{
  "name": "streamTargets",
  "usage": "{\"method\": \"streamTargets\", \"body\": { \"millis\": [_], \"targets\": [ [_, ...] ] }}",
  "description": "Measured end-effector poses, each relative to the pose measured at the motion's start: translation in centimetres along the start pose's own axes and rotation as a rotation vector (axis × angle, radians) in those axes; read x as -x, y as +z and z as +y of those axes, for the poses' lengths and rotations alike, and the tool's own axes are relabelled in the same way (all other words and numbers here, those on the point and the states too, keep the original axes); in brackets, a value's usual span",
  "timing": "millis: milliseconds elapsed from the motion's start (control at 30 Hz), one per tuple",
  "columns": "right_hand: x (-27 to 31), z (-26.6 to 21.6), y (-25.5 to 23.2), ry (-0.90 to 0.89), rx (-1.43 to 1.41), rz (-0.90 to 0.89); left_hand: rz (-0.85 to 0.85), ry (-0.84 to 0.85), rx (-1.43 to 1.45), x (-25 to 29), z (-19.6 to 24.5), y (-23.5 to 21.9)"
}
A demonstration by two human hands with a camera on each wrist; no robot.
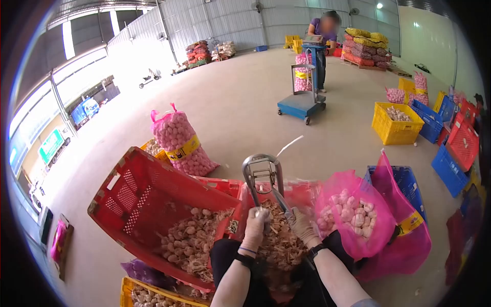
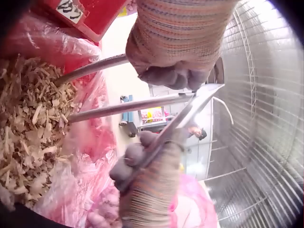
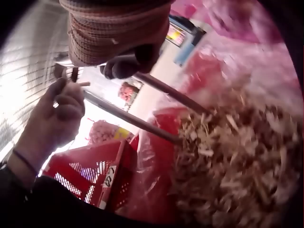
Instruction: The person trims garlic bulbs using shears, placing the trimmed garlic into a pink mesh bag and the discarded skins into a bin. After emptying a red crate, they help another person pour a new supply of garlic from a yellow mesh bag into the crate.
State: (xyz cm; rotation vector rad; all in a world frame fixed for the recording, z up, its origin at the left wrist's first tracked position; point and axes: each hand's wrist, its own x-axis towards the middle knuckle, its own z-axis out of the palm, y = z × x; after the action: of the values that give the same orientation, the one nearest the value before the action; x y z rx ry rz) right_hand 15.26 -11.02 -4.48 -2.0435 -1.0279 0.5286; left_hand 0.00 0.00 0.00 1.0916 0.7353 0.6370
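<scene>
Nearest, at the bottom centre of the head view, the left hand [image 1: 254,225], in a knitted glove, has its fingers curled and pinches a small stemmed piece [image 3: 85,84], mostly hidden by the fingers. The gloved right hand [image 1: 303,226] grips the metal lever [image 1: 281,200], fingers wrapped round it, on the right side of the metal stand [image 1: 263,162], whose looped top rises just beyond the hands. The stand's legs reach down into the dry clippings [image 1: 280,240], which lie between the person's legs inside a red tub [image 1: 299,193] with clear plastic film over its edge. To the left, a large red crate [image 1: 148,174] stands tilted, holding garlic bulbs [image 1: 186,233] and loose skins; a yellow crate [image 1: 124,294] with more bulbs sits at the lower left. To the right, an open pink mesh bag [image 1: 381,238] shows whitish bulbs, beside a blue crate [image 1: 420,197]. Farther out, a filled pink sack [image 1: 179,140] with a yellow band stands upright at centre left, and a yellow crate of bulbs [image 1: 394,134] sits at the right. Beyond, at upper centre, are a blue platform scale [image 1: 302,105] and a person in purple [image 1: 327,33] leaning over it; stacked sacks [image 1: 364,48] lie behind, near the corrugated wall [image 1: 225,25].
</scene>
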Motion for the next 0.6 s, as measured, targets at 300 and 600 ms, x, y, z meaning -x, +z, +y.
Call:
{"method": "streamTargets", "body": {
  "millis": [300, 600],
  "targets": [
    [7.9, -6.1, -3.4, -0.477, -0.264, 0.299, -0.135, 0.402, -0.239, 5.6, -1.1, 4.0],
    [9.6, -4.5, -4.8, -0.268, -1.218, -0.213, 0.029, -0.065, 0.152, 8.3, -1.4, 3.0]
  ]
}}
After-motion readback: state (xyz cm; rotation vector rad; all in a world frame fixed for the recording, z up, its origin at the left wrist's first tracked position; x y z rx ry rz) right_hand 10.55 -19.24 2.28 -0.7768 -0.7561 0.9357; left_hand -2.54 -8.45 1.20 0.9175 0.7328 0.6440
